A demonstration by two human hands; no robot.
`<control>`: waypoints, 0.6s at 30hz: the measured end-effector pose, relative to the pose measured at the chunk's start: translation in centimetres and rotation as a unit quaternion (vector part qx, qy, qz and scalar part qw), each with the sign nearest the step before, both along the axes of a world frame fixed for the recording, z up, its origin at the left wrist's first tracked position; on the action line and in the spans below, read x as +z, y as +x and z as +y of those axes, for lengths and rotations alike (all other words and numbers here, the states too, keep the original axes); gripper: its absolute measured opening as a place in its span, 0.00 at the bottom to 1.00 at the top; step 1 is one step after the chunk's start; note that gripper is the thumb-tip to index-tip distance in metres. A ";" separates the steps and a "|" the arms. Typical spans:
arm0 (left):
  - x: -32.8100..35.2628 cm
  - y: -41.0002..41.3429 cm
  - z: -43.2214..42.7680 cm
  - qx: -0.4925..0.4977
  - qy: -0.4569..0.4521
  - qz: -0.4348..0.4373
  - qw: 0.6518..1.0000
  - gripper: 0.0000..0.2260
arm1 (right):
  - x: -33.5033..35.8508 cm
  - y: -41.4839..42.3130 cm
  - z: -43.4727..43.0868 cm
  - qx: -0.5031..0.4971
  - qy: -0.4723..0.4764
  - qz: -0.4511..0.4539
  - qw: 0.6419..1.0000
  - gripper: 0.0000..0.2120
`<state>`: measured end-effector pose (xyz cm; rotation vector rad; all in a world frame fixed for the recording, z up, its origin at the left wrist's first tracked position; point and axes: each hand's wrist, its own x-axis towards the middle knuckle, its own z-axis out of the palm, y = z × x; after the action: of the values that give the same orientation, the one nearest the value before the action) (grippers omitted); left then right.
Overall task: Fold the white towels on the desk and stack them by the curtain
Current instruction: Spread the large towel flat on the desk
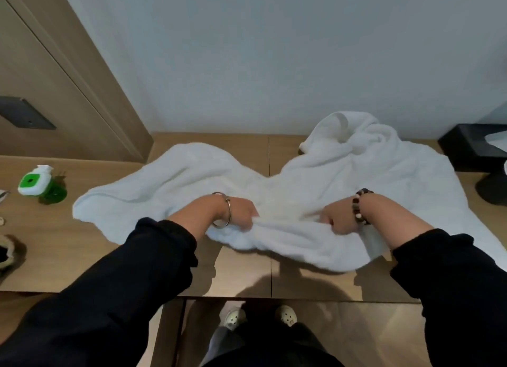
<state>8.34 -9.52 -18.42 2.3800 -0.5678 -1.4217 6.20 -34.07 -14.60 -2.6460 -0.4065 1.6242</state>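
At the far left edge, a brownish furry object [6,252] on the desk [241,273] is cut off by the frame, and what it is cannot be made out. Behind it, a dark panel [26,116] sits on the wooden wall. Further right, a green and white container [37,184] stands on the desk, well apart from the cloth; its label is too blurred to read.

A white towel [175,177] lies spread and rumpled across the middle of the desk, its near edge bunched and lifted slightly. The left hand [242,213], with a metal bangle [224,210] on its wrist, is curled into a fist gripping that bunched edge; its fingertips are buried in the cloth. Just beside it, the right hand [336,221], wearing a bead bracelet [361,207], clutches the same edge, fingers closed round a fold and largely hidden. Both forearms are in dark sleeves.

Toward the back right, more white towelling [356,141] is heaped against the wall. Whether it is a separate towel or part of the same one cannot be told, since the fabric runs together.

At the right edge a black box [466,147] is cut off by the frame, with a dark round base [492,192] in front of it.
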 end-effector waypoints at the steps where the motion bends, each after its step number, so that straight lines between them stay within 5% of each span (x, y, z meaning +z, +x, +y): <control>1: 1.0 -0.1 0.0 -0.019 -0.009 0.108 0.994 0.04 | 0.3 0.2 0.3 0.007 -0.009 0.020 1.000 0.15; 3: 2.1 -0.2 0.3 0.019 -0.086 0.226 0.970 0.07 | 0.4 0.7 1.0 -0.099 0.084 -0.024 0.991 0.21; 4: 2.1 -0.1 0.5 0.089 -0.147 0.211 0.962 0.09 | 0.0 1.1 1.3 -0.176 0.155 -0.107 0.966 0.22; 5: 1.9 0.2 0.5 0.186 -0.193 0.141 0.953 0.09 | -0.6 1.5 1.7 -0.225 0.214 -0.219 0.925 0.20; 7: 0.7 0.9 1.2 0.305 -0.170 -0.134 0.928 0.10 | -2.3 2.1 3.0 -0.222 0.230 -0.376 0.870 0.12; 9: -1.3 1.1 2.9 0.195 0.024 -0.365 0.910 0.16 | -4.7 2.1 4.4 -0.124 0.176 -0.372 0.903 0.08; 12: -4.1 0.2 5.6 0.084 0.181 -0.350 0.915 0.31 | -7.6 1.4 5.8 0.007 0.043 -0.267 0.963 0.22; 14: -5.1 -0.1 6.5 0.091 0.188 -0.324 0.923 0.34 | -8.5 1.1 5.8 0.033 0.008 -0.242 0.970 0.26; 18: -4.7 -0.2 7.9 0.223 0.116 -0.417 0.874 0.11 | -7.9 0.8 5.8 0.038 0.060 -0.409 0.910 0.05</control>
<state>8.10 -1.59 -23.11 2.9990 0.0149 -0.2283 7.02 -28.26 -22.52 -3.0988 -0.5833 0.3767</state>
